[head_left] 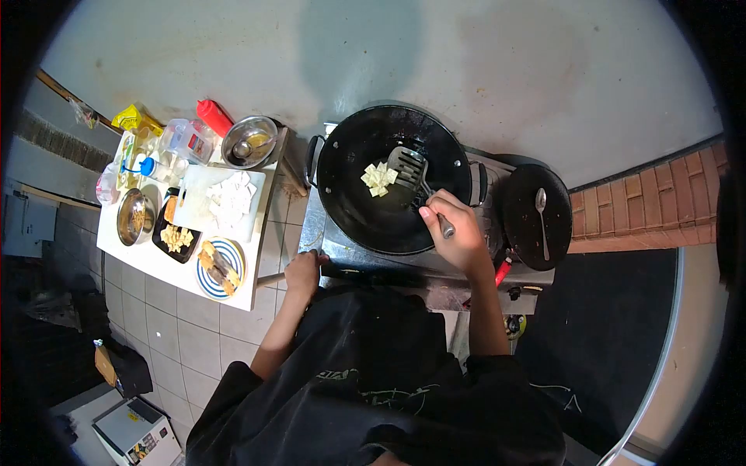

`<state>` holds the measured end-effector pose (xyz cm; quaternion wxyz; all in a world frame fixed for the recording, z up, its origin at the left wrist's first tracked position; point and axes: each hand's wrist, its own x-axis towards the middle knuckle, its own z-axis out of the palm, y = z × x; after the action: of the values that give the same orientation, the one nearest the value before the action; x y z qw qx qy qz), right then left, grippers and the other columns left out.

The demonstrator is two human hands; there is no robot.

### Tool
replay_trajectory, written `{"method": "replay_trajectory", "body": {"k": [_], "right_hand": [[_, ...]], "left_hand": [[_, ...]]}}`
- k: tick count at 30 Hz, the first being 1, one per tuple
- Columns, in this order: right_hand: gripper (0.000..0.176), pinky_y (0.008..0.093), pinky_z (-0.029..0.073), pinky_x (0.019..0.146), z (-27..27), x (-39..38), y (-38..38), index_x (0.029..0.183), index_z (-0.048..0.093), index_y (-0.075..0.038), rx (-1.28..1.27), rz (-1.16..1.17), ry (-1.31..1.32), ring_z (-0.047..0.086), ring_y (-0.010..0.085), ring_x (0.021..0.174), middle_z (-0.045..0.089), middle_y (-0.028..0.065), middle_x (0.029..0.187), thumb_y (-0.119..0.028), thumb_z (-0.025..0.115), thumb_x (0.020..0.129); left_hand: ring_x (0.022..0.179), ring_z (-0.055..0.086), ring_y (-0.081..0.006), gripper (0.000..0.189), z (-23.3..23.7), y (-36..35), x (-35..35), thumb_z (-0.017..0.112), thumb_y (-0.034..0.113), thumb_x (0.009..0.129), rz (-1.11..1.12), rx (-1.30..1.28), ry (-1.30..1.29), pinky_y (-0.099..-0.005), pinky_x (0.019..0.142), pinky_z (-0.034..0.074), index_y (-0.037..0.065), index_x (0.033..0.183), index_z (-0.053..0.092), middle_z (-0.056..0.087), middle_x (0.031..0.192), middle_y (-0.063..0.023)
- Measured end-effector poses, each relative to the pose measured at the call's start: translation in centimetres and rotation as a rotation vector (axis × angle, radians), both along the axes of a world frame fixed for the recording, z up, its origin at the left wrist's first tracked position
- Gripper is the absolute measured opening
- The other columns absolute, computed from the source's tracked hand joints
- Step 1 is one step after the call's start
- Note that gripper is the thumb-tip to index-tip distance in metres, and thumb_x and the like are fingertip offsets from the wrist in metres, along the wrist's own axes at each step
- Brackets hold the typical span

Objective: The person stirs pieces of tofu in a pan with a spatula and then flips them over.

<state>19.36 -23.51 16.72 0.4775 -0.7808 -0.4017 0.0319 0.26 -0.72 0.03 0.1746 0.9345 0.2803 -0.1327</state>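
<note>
My right hand is closed round the handle of a metal slotted spatula. The spatula's head is inside a large black wok, touching or right beside a small heap of pale cubes, possibly tofu. Oil seems to glisten on the wok's dark bottom. My left hand is curled at the stove's front left corner, and what its fingers grip, if anything, is hidden. The wok sits on a metal gas stove.
Right of the wok, a spoon lies on a round black pan or lid. On the left, a white table bears a cutting board with white pieces, a striped plate, a black tray, metal bowls and a red bottle.
</note>
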Motion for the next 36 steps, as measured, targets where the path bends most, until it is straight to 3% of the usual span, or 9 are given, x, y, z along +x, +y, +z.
{"method": "replay_trajectory", "body": {"k": [14, 17, 19, 29, 36], "right_hand": [[0.015, 0.0386, 0.044, 0.067, 0.9, -1.1, -0.6, 0.081, 0.054, 0.004, -0.124, 0.077, -0.013, 0.054, 0.0323, 0.073, 0.051, 0.0147, 0.081, -0.002, 0.067, 0.087], [0.014, 0.0392, 0.044, 0.068, 1.5, -1.9, -0.8, 0.08, 0.054, 0.003, -0.106, 0.098, -0.12, 0.054, 0.0319, 0.074, 0.051, 0.0143, 0.08, 0.0, 0.067, 0.085], [0.014, 0.0394, 0.045, 0.068, 1.9, -2.1, -1.3, 0.08, 0.054, 0.003, -0.104, 0.139, -0.082, 0.054, 0.0316, 0.074, 0.051, 0.0141, 0.08, 0.0, 0.067, 0.085], [0.014, 0.0397, 0.046, 0.067, 0.5, -1.2, -0.6, 0.081, 0.053, 0.004, -0.062, -0.008, -0.111, 0.055, 0.0332, 0.072, 0.051, 0.0147, 0.081, 0.002, 0.066, 0.086], [0.013, 0.035, 0.045, 0.064, -1.0, -0.9, 0.5, 0.084, 0.053, 0.005, 0.001, -0.052, -0.072, 0.053, 0.032, 0.069, 0.05, 0.0154, 0.081, 0.001, 0.065, 0.089]], "left_hand": [[0.084, 0.07, -0.0356, 0.041, -0.2, 0.1, -0.1, 0.056, 0.045, 0.094, -0.01, 0.011, 0.004, -0.0482, 0.07, 0.054, 0.006, 0.092, 0.069, 0.071, 0.086, -0.0182], [0.083, 0.068, -0.0418, 0.042, -0.2, 0.2, -0.1, 0.059, 0.045, 0.093, -0.002, -0.026, -0.074, -0.0525, 0.07, 0.053, 0.004, 0.088, 0.068, 0.069, 0.085, -0.0222], [0.085, 0.07, -0.0353, 0.041, 0.2, 0.1, 0.1, 0.057, 0.044, 0.094, -0.033, 0.017, 0.017, -0.0479, 0.071, 0.054, 0.006, 0.092, 0.069, 0.071, 0.087, -0.0178], [0.085, 0.07, -0.036, 0.041, 0.1, 0.1, 0.1, 0.057, 0.045, 0.094, -0.016, 0.011, 0.036, -0.0483, 0.07, 0.055, 0.006, 0.094, 0.069, 0.071, 0.087, -0.0174], [0.084, 0.07, -0.0346, 0.042, -0.1, 0.1, 0.0, 0.056, 0.046, 0.094, -0.026, 0.018, 0.031, -0.0481, 0.069, 0.055, 0.006, 0.094, 0.069, 0.071, 0.088, -0.0164]]}}
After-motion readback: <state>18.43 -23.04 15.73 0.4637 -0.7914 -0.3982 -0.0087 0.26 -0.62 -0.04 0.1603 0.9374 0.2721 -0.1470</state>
